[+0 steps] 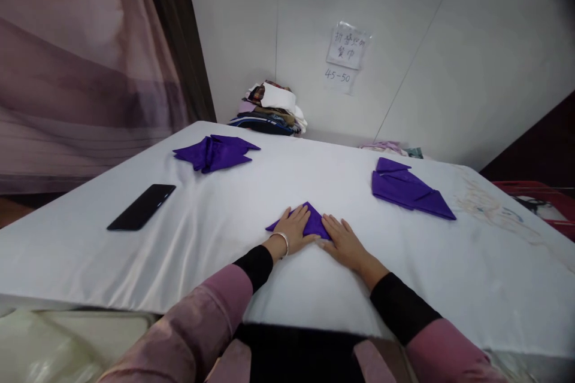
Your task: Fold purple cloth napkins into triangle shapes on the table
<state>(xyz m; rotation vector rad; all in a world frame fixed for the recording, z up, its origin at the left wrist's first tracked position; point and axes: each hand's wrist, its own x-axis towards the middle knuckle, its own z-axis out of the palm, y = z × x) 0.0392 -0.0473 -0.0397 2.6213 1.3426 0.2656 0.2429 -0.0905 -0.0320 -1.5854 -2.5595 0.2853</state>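
A purple cloth napkin (313, 222), folded into a triangle, lies flat on the white-covered table (233, 203) in front of me, its point facing away. My left hand (294, 230) rests palm down on the napkin's left part, fingers stretched out. On its right corner lie the extended fingers of my right hand (344, 242); most of that palm is on the tablecloth. The two thumbs nearly meet at the near edge. Both hands cover parts of the napkin, and neither grips it.
A folded purple napkin (220, 152) lies at the far left, another purple napkin (408, 188) at the right. A black phone (142, 207) is on the left. Behind the table are a clothes pile (269, 109) and a wall sign (347, 46). A red crate (534, 191) stands right.
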